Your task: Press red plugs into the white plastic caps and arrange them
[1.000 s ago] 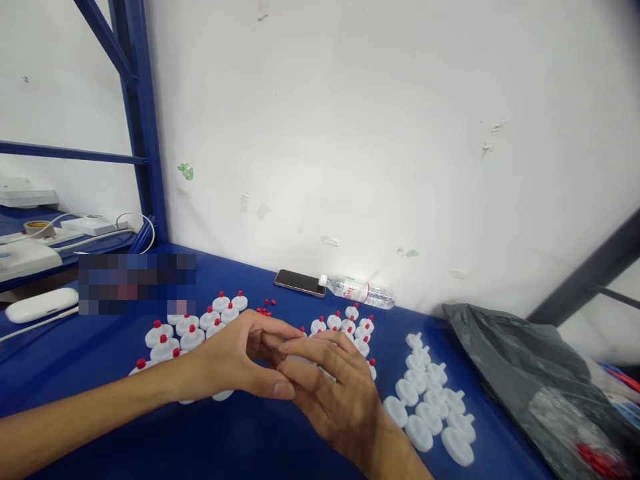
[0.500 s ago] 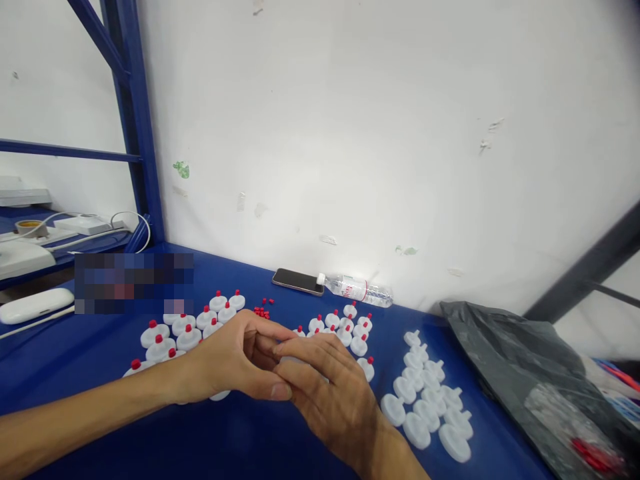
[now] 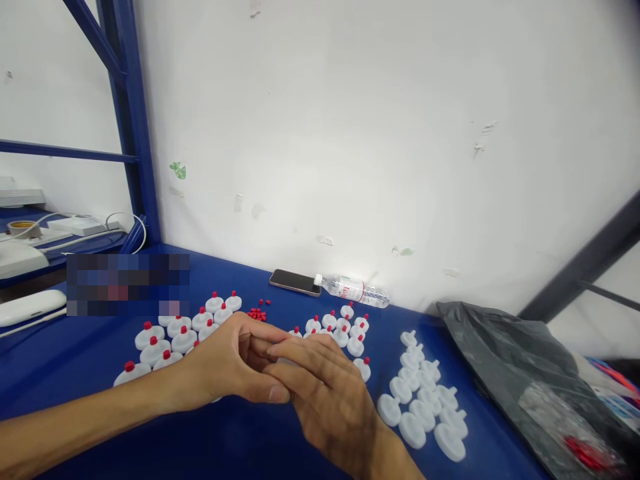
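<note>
My left hand [image 3: 233,363] and my right hand [image 3: 333,393] meet over the near middle of the table, fingers closed and overlapping. Between them a sliver of a white disc-shaped piece [image 3: 286,361] shows; the rest of it is covered by my fingers. Left of my hands stand several white discs with red caps [image 3: 184,339], and a second group of red-capped discs [image 3: 342,333] lies behind my right hand. To the right is a cluster of white discs with bare nozzles [image 3: 412,430]. Small loose red caps [image 3: 257,315] are heaped just beyond my left hand.
A phone [image 3: 295,281] and a clear plastic bottle [image 3: 353,289] lie along the wall on the blue table [image 3: 240,440]. A dark grey plastic bag [image 3: 493,353] covers the right side. At far left are a blue metal frame [image 3: 133,127] and a white device [image 3: 33,305] with a cable.
The view has shifted slightly, so the scene sits a little further left. Both hands stay pressed together in nearly the same pose.
</note>
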A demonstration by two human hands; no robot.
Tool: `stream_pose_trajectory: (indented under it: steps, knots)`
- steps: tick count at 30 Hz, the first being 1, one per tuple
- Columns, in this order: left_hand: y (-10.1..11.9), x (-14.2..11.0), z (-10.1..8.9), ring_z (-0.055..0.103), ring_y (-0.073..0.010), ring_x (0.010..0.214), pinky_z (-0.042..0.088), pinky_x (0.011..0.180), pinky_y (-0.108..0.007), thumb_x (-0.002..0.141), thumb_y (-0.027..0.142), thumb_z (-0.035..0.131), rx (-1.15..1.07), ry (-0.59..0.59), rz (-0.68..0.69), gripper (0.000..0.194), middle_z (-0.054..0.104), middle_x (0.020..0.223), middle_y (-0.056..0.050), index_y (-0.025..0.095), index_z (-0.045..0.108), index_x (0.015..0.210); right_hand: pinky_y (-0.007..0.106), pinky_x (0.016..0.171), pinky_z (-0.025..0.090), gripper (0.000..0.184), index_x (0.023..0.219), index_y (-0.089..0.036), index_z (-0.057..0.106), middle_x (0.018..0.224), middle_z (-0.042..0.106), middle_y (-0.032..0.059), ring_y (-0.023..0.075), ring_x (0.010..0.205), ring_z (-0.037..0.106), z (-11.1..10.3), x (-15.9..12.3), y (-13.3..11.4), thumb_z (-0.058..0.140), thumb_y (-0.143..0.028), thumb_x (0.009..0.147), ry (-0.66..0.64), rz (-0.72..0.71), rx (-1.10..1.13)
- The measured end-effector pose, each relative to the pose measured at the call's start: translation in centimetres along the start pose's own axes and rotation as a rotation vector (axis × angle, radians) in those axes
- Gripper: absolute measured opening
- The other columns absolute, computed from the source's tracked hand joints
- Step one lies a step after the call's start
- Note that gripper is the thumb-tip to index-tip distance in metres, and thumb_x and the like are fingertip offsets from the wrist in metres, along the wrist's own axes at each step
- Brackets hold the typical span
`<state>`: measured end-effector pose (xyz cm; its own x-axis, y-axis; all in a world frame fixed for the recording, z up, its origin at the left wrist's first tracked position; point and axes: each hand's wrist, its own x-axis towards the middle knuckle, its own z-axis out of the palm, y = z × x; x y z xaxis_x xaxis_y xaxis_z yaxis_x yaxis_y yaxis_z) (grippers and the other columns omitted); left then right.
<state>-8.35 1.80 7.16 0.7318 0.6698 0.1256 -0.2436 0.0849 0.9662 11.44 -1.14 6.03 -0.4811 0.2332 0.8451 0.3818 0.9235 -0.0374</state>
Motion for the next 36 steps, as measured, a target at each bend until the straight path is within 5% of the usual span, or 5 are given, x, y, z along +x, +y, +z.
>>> stream_pose_trajectory:
  steps: [17, 30, 36]
  knots:
    - [-1.5, 0.2, -1.0, 0.068, -0.0161, 0.086, 0.054, 0.079, -0.026, 0.074, 0.035, 0.092, 0.073, -0.015, 0.077, 0.057, 0.071, 0.100, -0.002, 0.024, 0.064, 0.122, 0.033, 0.105, 0.049, 0.024, 0.115, -0.015, 0.067, 0.124, 0.074, 0.0059, 0.0167, 0.114, 0.069, -0.2, 0.3, 0.2, 0.050, -0.006, 0.101, -0.043, -0.032, -0.093]
    - [-1.7, 0.2, -1.7, 0.042, -0.0058, 0.047, 0.036, 0.048, -0.015, 0.062, 0.011, 0.082, 0.257, 0.090, 0.083, 0.043, 0.061, 0.056, 0.009, 0.021, 0.071, 0.102, 0.018, 0.121, 0.029, 0.018, 0.115, -0.018, 0.066, 0.122, 0.077, -0.0027, 0.0080, 0.114, 0.069, 0.2, 0.5, -0.1, 0.052, -0.013, 0.105, -0.062, -0.038, -0.103]
    - [-2.3, 0.1, -1.6, 0.055, -0.0089, 0.054, 0.041, 0.051, -0.016, 0.062, 0.013, 0.084, 0.261, 0.116, 0.104, 0.036, 0.068, 0.065, 0.005, 0.021, 0.071, 0.095, 0.016, 0.124, 0.023, 0.018, 0.114, -0.018, 0.067, 0.124, 0.076, -0.0032, 0.0062, 0.118, 0.067, 0.3, 0.4, 0.1, 0.052, -0.013, 0.105, -0.061, -0.053, -0.117]
